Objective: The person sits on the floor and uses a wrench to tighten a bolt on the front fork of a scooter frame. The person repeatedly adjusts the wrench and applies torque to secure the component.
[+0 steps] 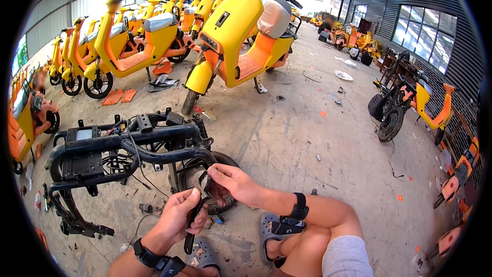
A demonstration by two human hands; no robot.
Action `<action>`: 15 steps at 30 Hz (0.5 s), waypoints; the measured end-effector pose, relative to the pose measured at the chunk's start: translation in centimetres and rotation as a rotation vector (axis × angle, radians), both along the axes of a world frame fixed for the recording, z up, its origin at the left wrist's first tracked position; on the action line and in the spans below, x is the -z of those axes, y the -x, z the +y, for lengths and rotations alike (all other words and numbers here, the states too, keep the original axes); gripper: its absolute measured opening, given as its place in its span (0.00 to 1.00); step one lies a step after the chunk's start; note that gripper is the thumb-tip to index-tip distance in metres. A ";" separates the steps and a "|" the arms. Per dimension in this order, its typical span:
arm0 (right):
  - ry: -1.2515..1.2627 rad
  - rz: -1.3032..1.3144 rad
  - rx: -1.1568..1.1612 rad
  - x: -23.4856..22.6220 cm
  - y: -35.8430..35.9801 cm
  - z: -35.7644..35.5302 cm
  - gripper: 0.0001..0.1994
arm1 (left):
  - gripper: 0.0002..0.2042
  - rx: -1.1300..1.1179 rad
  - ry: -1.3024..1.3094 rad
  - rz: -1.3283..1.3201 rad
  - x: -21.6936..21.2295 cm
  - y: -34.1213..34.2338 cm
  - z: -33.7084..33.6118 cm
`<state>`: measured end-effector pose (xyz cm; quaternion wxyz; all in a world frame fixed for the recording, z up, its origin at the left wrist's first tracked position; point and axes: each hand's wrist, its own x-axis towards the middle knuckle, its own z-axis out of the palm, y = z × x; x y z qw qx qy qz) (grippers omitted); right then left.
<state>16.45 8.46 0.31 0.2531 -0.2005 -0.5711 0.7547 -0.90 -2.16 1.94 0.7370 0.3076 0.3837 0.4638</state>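
Both my hands are on a black metal bar (190,240) with a grey bent upper end, just past the right end of a stripped black scooter frame (138,138). My left hand (180,214) grips the bar around its middle, thumb up along it. My right hand (233,183) pinches the bent upper end beside a frame tube. Whether this piece is joined to the frame, I cannot tell. Behind my hands is a wheel (225,162), partly hidden. Loose cables (119,161) hang inside the frame, which lies on the concrete floor.
A yellow and orange scooter (225,33) stands ahead, with rows of similar ones (130,46) at left. At right is a partly stripped scooter (410,100). Orange panels (119,97), a red-handled tool (203,113) and scraps lie on the floor. Another person (326,28) sits far off.
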 end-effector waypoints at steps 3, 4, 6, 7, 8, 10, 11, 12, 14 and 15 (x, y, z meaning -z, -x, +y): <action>0.106 0.022 -0.029 0.3 -0.1 0.4 0.16 | 0.19 -0.001 0.007 -0.005 0.0 0.0 0.1; 0.145 0.032 -0.045 0.4 -0.1 0.5 0.16 | 0.19 -0.002 0.011 -0.009 0.0 0.0 0.1; 0.188 0.053 -0.048 0.2 -0.3 0.5 0.16 | 0.19 0.001 -0.007 -0.008 0.2 -0.1 0.2; 0.209 0.063 -0.050 0.1 -0.3 0.5 0.16 | 0.19 0.002 -0.017 -0.007 0.2 -0.1 0.2; 0.199 0.064 -0.034 0.0 -0.2 0.4 0.16 | 0.18 0.000 -0.019 -0.006 0.2 0.0 0.3; 0.180 0.063 0.000 0.1 0.0 0.4 0.17 | 0.18 -0.002 -0.022 -0.007 0.3 0.0 0.4; 0.165 0.049 0.001 0.2 0.0 0.5 0.17 | 0.17 -0.005 -0.017 0.008 0.2 0.0 0.4; 0.152 0.037 -0.003 0.3 0.1 0.5 0.17 | 0.17 -0.013 -0.011 0.026 0.0 0.0 0.2; 0.125 -0.002 0.013 0.1 0.3 0.5 0.17 | 0.17 -0.011 -0.020 0.067 -0.4 0.0 0.0; 0.118 -0.025 0.028 -0.2 0.2 0.4 0.17 | 0.17 -0.006 -0.027 0.095 -0.5 -0.1 0.0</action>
